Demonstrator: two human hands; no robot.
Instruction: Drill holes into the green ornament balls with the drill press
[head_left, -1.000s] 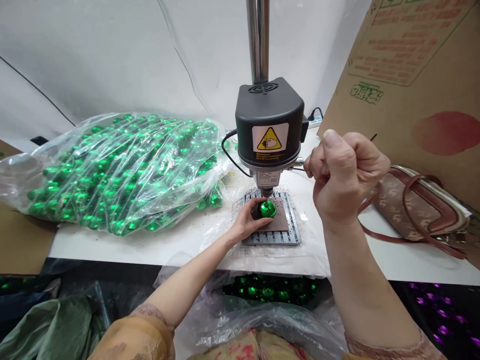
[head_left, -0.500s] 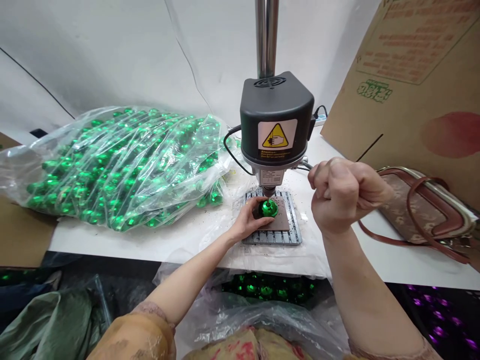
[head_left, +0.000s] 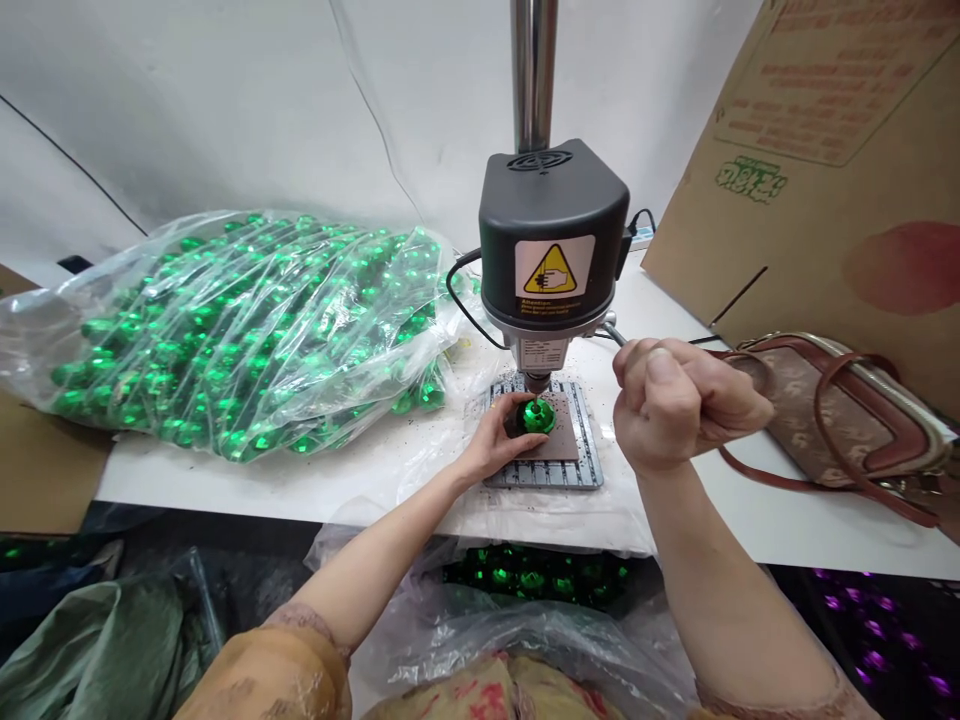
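My left hand (head_left: 501, 437) pinches a shiny green faceted ball (head_left: 538, 415) between thumb and fingers. The ball sits on a brown board (head_left: 559, 448) laid over the slotted metal base (head_left: 589, 470) of a small drill press (head_left: 553, 235). Right above the ball is the drill chuck (head_left: 538, 381); whether the bit is inside the ball I cannot tell. To the right, my right hand (head_left: 679, 400) is closed in a fist around the drill press's feed lever (head_left: 615, 335), whose metal rod shows between hand and machine.
A clear plastic bag (head_left: 247, 340) full of green balls lies on the white table (head_left: 225, 497) at left. A handbag (head_left: 840, 410) and a cardboard box (head_left: 825, 170) stand at right. More green balls (head_left: 540, 575) are below the table edge, and purple ones (head_left: 877, 630) at lower right.
My right hand has moved slightly down and to the left with the lever. My left hand and the green ball have stayed in place.
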